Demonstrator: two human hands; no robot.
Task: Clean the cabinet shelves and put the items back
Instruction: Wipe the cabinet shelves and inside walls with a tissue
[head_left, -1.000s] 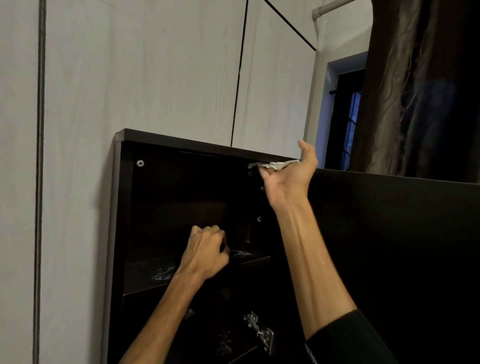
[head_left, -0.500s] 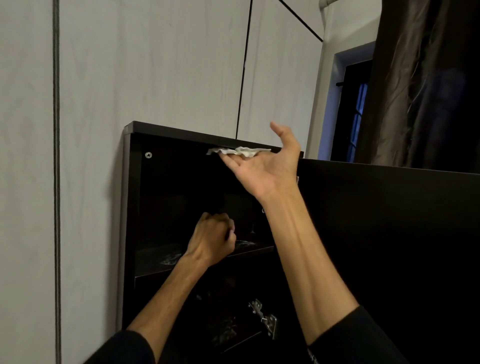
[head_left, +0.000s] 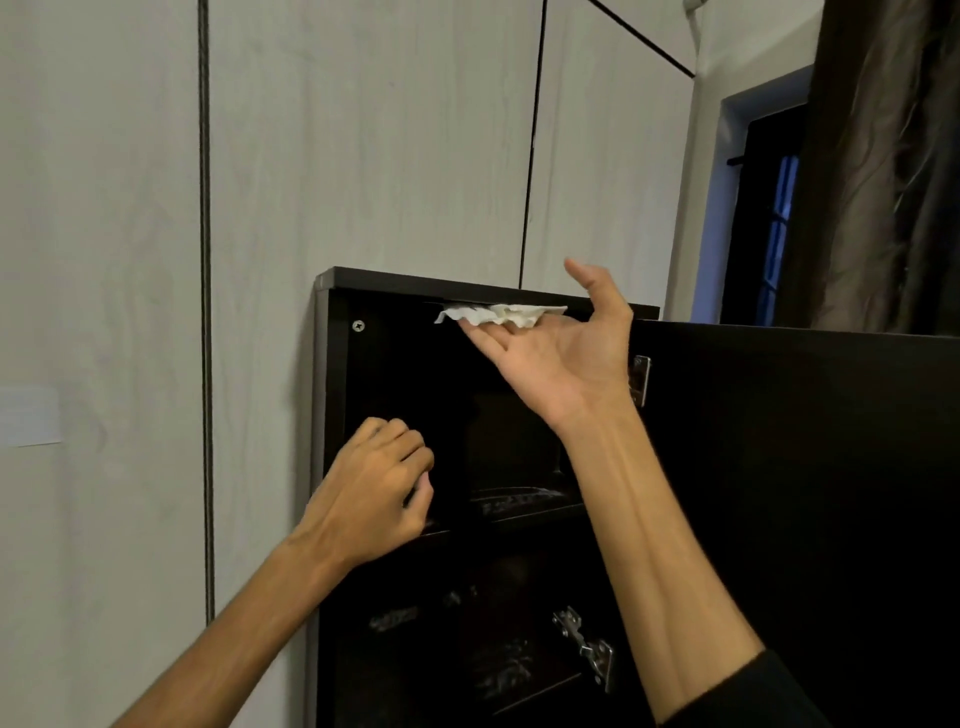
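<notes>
Head view, angled up into a dark cabinet (head_left: 332, 415) with its door (head_left: 789, 467) swung open to the right and cut off by the right and bottom edges. Interior nearly black: back wall and corners not readable, and whatever lies on the shelf (head_left: 524, 512) shows only as faint glints, too dim to name. More pale glints on the level below, equally unclear. Two metal hinges visible, one (head_left: 640, 379) half hidden behind the right wrist, one (head_left: 587, 649) lower on the door edge. White cloth (head_left: 498, 315) pressed flat against the underside of the cabinet's top panel (head_left: 415, 283), crumpled, long axis running left to right along the panel's front edge, left end free, right end over the fingers. Right hand (head_left: 561, 358) palm up, fingers (head_left: 483, 340) extended under the cloth and pushing it upward, thumb raised clear above the panel; not a closed grip, just an open hand pinning the cloth to the panel. Left hand (head_left: 371, 499) curled into a loose fist in front of the upper compartment, back toward the camera; palm side hidden, so cannot tell whether anything is inside it. Dark sleeve (head_left: 748, 696) cut off at the bottom edge. Behind, pale wall panels (head_left: 363, 156) and a brown curtain (head_left: 883, 156) at far right.
</notes>
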